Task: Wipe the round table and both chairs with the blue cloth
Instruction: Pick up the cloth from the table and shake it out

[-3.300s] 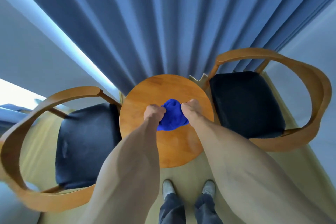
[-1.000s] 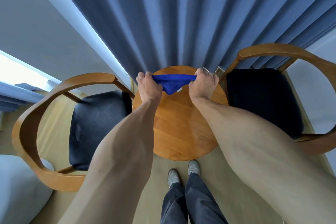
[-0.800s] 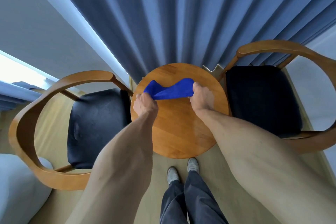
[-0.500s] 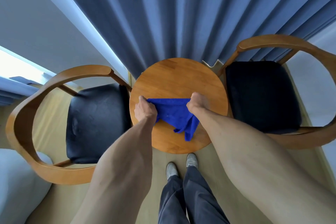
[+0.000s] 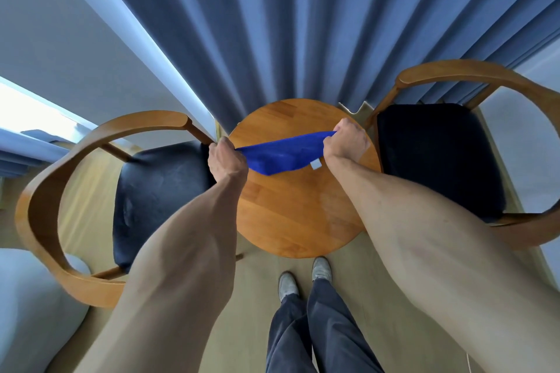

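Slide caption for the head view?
Left hand and right hand stretch a blue cloth above a round wooden table.

Blue pleated curtains [image 5: 272,24] hang at the far side; pale wooden floor [image 5: 251,297] below; daylight enters a window [image 5: 27,109] at left.

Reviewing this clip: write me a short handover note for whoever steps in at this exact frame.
Left hand grips one end of the blue cloth; right hand grips the other, so it is stretched between them over the far half of the round table.
Left chair and right chair flank the table.
Done: cloth opened out; how much of the table is wiped cannot be told.
Left: finish the tabletop, then wipe both chairs.
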